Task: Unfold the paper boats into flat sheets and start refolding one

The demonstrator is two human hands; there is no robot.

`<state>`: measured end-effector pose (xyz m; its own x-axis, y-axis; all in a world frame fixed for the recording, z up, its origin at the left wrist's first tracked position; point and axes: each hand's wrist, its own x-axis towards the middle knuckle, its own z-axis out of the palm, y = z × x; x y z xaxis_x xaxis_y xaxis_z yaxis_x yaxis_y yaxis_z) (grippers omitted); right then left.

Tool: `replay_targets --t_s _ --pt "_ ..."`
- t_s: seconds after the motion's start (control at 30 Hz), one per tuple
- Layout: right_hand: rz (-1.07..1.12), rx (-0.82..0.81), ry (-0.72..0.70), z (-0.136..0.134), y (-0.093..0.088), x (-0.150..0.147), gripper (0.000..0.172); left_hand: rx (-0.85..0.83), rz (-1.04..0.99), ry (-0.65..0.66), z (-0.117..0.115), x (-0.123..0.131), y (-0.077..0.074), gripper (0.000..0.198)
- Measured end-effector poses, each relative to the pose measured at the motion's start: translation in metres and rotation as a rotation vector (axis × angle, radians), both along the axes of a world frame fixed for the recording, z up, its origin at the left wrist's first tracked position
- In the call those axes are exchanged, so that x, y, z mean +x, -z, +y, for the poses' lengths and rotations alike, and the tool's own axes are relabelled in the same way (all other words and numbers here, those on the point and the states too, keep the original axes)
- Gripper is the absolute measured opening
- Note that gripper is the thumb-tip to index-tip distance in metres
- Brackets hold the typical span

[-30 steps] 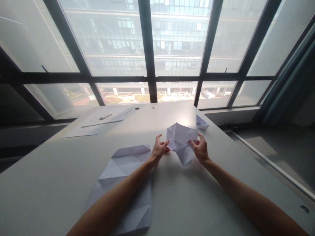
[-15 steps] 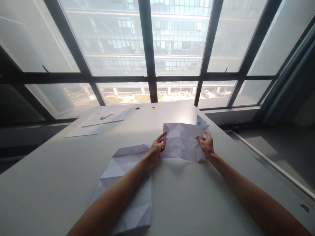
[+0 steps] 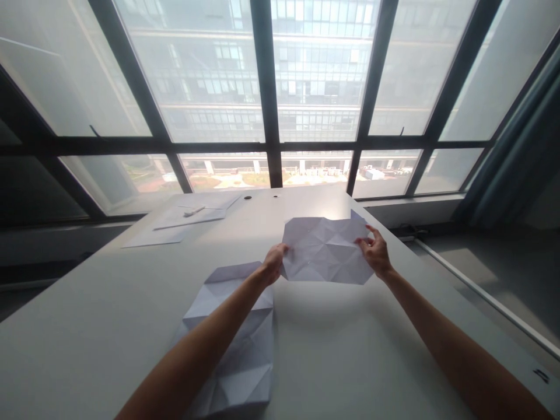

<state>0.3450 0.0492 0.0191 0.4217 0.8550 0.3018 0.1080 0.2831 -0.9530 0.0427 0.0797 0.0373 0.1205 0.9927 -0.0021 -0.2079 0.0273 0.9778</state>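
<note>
A creased white sheet of paper is held up above the table, spread between both hands. My left hand pinches its left edge, the thumb on the near face. At the right edge my right hand grips the paper between thumb and fingers. Fold lines cross the sheet in a pattern of triangles. A larger creased sheet lies on the table beneath my left forearm, which hides part of it. Behind the held paper, a small folded paper piece shows only in part.
Several flat white sheets lie at the back left of the white table, with a slim white object on top. Two round holes sit near the far edge. Large windows stand beyond, and a curtain hangs at right.
The held paper has been pulled wider and flatter, its corners now angled. My hands have moved slightly apart. The paper hides more of the small folded piece behind it.
</note>
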Motion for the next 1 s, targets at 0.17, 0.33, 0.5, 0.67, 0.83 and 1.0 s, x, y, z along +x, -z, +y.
replay_targets --t_s 0.17,0.33,0.5,0.67,0.83,1.0 --pt "0.022 -0.109 -0.207 -0.009 -0.024 -0.003 0.078 -0.161 0.024 0.383 -0.028 -0.048 -0.038 0.029" --pt "-0.136 -0.205 -0.584 -0.014 -0.055 -0.039 0.071 -0.24 0.212 0.483 -0.092 -0.117 -0.052 0.042" --pt "-0.298 -0.204 -0.898 -0.002 -0.071 -0.093 0.069 -0.265 0.093 0.205 -0.138 -0.152 -0.045 0.051" --pt "-0.378 -0.176 -1.011 0.021 -0.069 -0.148 0.066 -0.28 0.112 -0.009 -0.165 -0.184 -0.038 0.066" --pt "-0.564 -0.113 -0.99 0.062 -0.053 -0.211 0.072 -0.281 0.372 -0.063 -0.199 -0.223 -0.02 0.075" --pt "-0.698 -0.168 -1.058 0.081 -0.038 -0.27 0.074 -0.156 0.67 -0.037 -0.221 -0.236 -0.004 0.047"
